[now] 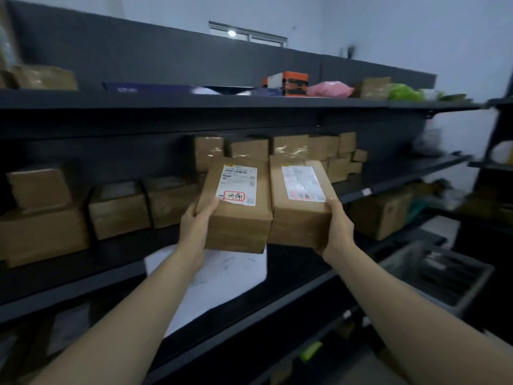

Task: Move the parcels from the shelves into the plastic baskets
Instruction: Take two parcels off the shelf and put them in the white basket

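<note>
With each hand's fingers holding one box, left hand (195,222) and right hand (337,226), either may slip before reaching the basket (433,276) at 4 o'clock.

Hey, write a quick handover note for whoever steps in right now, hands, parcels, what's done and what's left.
Left hand holds a labelled brown parcel; right hand holds a second parcel beside it, both lifted in front of the middle shelf.
Grey plastic basket sits lower right; its contents are too blurred to tell.
Left: put these two in the basket, then clear the many boxes on the shelves.
</note>
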